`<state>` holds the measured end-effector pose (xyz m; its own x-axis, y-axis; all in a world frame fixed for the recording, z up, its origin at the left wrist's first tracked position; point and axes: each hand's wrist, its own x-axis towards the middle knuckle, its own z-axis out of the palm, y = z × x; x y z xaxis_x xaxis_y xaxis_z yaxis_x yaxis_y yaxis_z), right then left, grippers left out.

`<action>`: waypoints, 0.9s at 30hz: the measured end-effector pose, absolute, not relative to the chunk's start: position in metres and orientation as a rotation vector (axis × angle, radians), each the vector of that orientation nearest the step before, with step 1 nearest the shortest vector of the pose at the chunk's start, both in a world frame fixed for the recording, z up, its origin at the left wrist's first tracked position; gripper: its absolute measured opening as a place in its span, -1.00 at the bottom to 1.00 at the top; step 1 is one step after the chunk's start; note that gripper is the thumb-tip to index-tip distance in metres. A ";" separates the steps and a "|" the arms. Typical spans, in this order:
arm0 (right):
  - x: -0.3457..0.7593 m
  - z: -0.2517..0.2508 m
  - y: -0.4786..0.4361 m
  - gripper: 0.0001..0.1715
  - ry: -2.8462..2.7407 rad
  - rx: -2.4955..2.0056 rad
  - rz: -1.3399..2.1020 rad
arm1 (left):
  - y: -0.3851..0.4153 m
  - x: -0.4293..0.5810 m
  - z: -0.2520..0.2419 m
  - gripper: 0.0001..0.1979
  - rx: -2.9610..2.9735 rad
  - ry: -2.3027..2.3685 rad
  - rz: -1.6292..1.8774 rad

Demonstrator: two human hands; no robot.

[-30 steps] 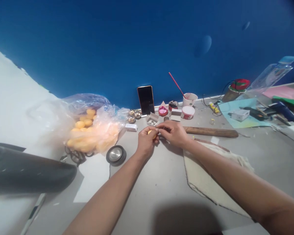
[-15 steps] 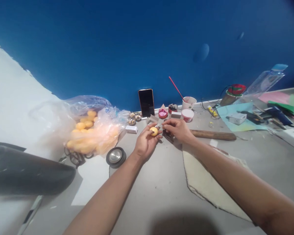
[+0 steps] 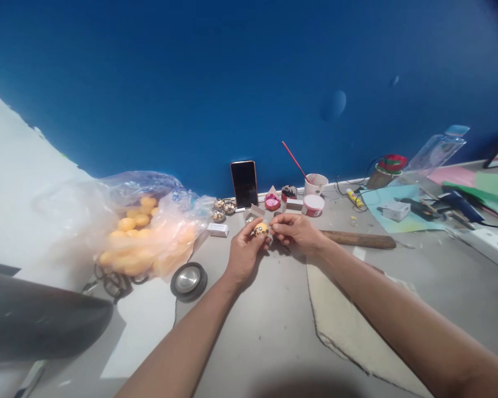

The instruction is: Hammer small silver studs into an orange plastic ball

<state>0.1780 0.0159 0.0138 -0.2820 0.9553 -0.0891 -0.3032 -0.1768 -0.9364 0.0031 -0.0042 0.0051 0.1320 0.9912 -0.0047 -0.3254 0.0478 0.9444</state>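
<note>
My left hand (image 3: 248, 249) grips a small yellow ball (image 3: 260, 228) between thumb and fingers, over the grey table. Small round shiny pieces with dark marks show on the ball's front. Just to its right, my right hand (image 3: 296, 232) is closed in a pinch, thumb and forefinger together; whatever lies between the tips is too small to make out. Behind the hands are an open small box (image 3: 257, 211) and a red tub with pink contents (image 3: 272, 200). Several decorated balls (image 3: 218, 214) sit together to the left of a propped phone (image 3: 244, 184).
On the left lies a clear plastic bag of yellow balls (image 3: 133, 221), with a round black-rimmed metal object (image 3: 188, 281) nearer me. A wooden stick (image 3: 359, 239) and a cream cloth (image 3: 344, 318) lie right. A paper cup (image 3: 316, 185) holds a red stick by the wall.
My left hand has turned the ball, so its decorated side now shows. The right hand stays pinched beside it. The whole view has shifted slightly.
</note>
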 end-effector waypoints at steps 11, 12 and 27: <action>0.178 0.025 0.016 -0.56 -1.155 -0.976 1.623 | -0.008 0.003 0.010 -0.40 1.103 0.921 1.226; 0.179 0.025 0.016 -0.57 -1.165 -0.983 1.618 | -0.008 0.003 0.010 -0.40 1.102 0.922 1.224; 0.180 0.025 0.018 -0.53 -1.262 -1.031 1.565 | -0.006 0.001 0.005 -0.38 1.095 0.924 1.210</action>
